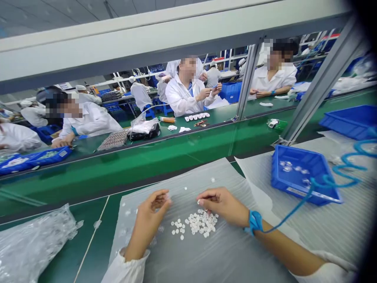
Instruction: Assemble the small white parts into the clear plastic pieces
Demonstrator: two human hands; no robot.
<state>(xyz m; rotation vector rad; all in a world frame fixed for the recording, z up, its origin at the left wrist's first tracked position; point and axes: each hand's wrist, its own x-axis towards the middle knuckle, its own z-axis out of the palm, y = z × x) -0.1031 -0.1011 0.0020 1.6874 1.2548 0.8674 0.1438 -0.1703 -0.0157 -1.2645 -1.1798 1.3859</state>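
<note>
My right hand (225,202) pinches a small white disc (199,202) between thumb and fingertips, just above a heap of similar white discs (202,223). A few more discs (178,227) lie loosely to the left of the heap. My left hand (151,214) is held level with the right one, its thumb and fingers closed together; what sits between the fingertips, if anything, is too small to name. Under both hands spreads a sheet of pale foam wrap (229,255). Small clear plastic pieces (127,224) lie on it beside my left wrist.
A blue tray (278,173) with several clear pieces stands at right, near a coiled blue cord (350,157) running to my right wristband. A bag of clear parts (32,243) lies at left. Beyond a metal frame (246,82), co-workers in white sit at a green bench.
</note>
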